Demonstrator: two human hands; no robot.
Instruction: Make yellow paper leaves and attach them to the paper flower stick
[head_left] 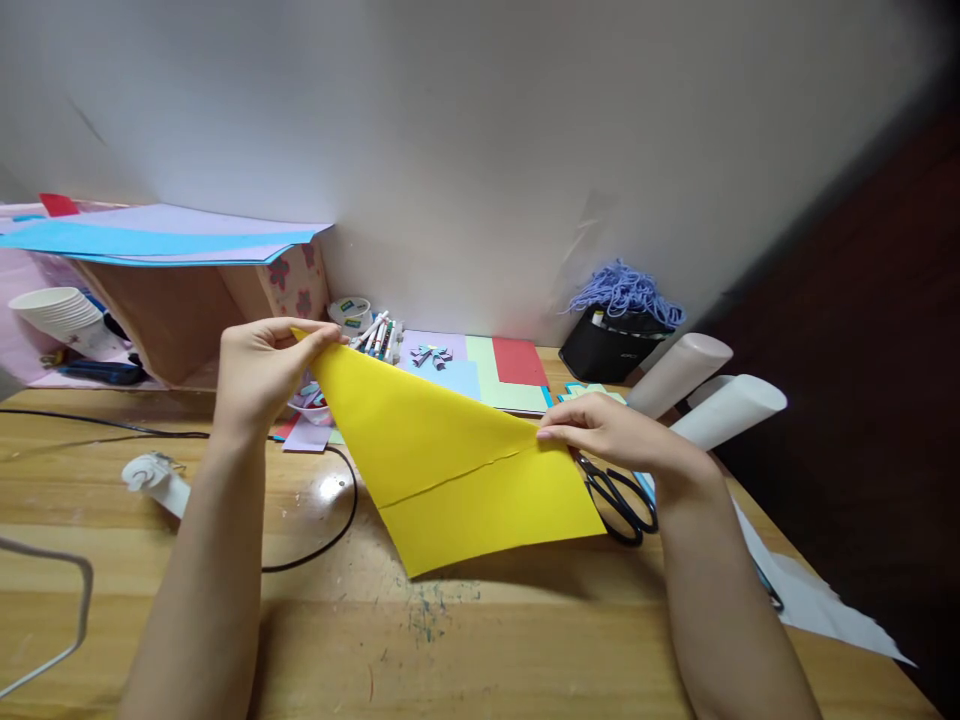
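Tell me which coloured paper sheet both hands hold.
The creased yellow paper sheet, pinched by the left hand and right hand; others, like the red paper sheet and pale green paper sheet, lie beyond it, untouched.

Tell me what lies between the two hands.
A yellow sheet spans that stretch in the head view, its upper edge pinched by the left hand and the right hand.

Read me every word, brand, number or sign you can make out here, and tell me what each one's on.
None can be read for certain.
Black container: small pale lettering on its front, too small to read.
White tub: coloured label-like patches in or on it, too small to read.
Yellow sheet: no text visible on this side.
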